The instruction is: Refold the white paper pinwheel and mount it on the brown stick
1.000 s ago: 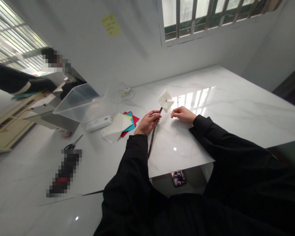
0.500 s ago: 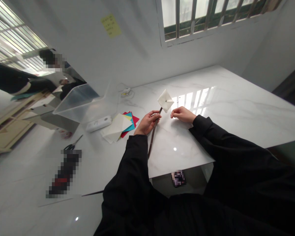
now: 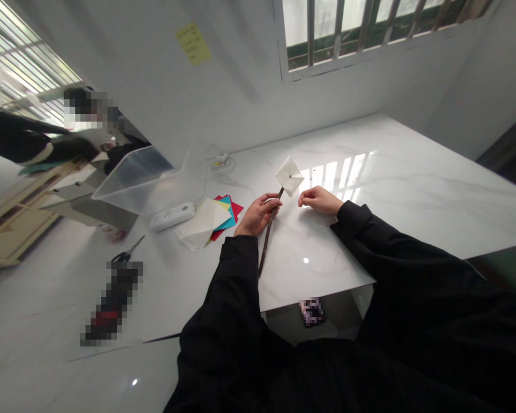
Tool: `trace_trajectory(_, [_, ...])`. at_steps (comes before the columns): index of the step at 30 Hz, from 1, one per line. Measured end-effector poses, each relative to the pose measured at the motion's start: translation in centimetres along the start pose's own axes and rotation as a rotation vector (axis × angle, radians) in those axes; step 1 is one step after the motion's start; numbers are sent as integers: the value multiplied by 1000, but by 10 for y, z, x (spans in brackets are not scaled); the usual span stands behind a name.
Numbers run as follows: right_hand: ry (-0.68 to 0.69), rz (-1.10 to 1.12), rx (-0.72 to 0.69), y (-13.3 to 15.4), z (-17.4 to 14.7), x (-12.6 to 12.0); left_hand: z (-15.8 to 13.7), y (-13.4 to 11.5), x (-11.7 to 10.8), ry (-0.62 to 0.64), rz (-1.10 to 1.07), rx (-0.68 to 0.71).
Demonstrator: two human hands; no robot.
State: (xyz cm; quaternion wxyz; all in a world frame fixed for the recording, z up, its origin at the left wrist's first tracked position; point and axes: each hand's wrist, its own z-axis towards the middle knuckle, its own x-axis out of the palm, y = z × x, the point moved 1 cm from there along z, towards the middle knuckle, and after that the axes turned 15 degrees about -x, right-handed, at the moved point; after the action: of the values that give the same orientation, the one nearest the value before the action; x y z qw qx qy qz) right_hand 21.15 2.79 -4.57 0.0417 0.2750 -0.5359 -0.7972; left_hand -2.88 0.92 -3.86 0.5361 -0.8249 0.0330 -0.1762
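A cream paper pinwheel (image 3: 287,174) with a dark pin at its centre tops a brown stick (image 3: 265,248). Around the upper part of that stick, just below the paper, the fingers of my left hand (image 3: 258,214) are closed. The stick slants down toward the table's front edge. To the right of the paper, my right hand (image 3: 321,201) is curled into a loose fist, apart from the pinwheel, and nothing shows in it. Left of my left hand lie sheets of coloured paper (image 3: 204,225) in cream, red, blue and yellow.
A white power strip (image 3: 173,217) lies beside a clear plastic bin (image 3: 129,183). Scissors (image 3: 126,252) rest on the white marbled table (image 3: 404,189), above a blurred-out dark object (image 3: 114,304). A charger with cable (image 3: 221,160) sits by the wall. Other people work at the far left.
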Motion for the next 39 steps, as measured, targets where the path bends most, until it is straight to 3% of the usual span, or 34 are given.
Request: trace_trajectory(39, [-1, -8, 6, -2, -1, 0, 0, -1, 0, -3, -12, 1])
